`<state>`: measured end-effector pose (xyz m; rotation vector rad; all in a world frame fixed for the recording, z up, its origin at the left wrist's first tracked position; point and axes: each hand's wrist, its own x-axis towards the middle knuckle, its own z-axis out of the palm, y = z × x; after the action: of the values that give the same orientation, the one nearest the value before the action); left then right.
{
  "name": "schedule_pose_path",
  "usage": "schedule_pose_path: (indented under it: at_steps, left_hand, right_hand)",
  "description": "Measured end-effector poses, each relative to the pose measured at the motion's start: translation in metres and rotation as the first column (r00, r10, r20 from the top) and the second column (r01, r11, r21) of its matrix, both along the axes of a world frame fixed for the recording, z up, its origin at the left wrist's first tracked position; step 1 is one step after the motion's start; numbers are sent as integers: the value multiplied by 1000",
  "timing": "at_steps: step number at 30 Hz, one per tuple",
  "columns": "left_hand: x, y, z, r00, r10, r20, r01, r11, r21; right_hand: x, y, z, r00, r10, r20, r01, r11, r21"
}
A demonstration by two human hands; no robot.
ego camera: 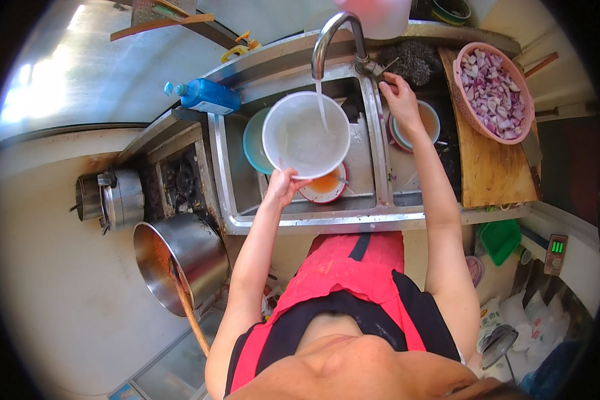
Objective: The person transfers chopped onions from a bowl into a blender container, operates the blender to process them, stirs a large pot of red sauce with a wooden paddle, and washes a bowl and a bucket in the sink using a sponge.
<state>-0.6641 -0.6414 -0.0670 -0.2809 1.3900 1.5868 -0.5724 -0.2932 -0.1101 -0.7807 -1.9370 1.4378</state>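
Note:
My left hand (pixel 283 189) grips the near rim of a round whitish plastic basin (pixel 300 135) over the left bowl of a steel double sink (pixel 230 190). Water runs from a chrome gooseneck faucet (pixel 337 25) into the basin. At the faucet's base, the fingertips of my right hand (pixel 401 102) are beside its lever (pixel 390 64); whether they touch it is hard to tell. Partly hidden under the basin are a teal bowl (pixel 254 142) and a red-rimmed white dish (pixel 334 190) with orange liquid. Below my right wrist, a bowl of brownish liquid (pixel 430 120) stands in the right sink bowl.
A pink colander (pixel 457 90) of chopped red onion sits on a wooden board (pixel 485 175) at right. Dark scouring pads (pixel 412 62) lie behind the right bowl. At left are a blue detergent bottle (pixel 210 96) and a large steel pot (pixel 200 255) with a wooden-handled tool (pixel 192 315).

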Motion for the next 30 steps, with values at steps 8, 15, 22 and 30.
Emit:
schedule_pose_path:
  at_steps: [8, 15, 22, 30]
  left_hand:
    - [-8, -35, -22, 406, -371, -835, -283, 818, -501]
    - [-39, -67, 7, -164, -690, -705, -611, 632, -477]
    - [-66, -36, 63, -335, -590, -735, -630, 720, -291]
    - [-125, 34, 114, 600, 218, -770, -263, 962, 67]
  right_hand:
    - [-60, 99, 105, 993, -64, -104, 23, 933, -360]
    - [-80, 153, 167, 993, 104, 63, -64, 888, -456]
    - [-95, 170, 159, 994, 97, 53, -65, 899, -432]
    - [-89, 156, 182, 996, -39, 80, 65, 933, -354]
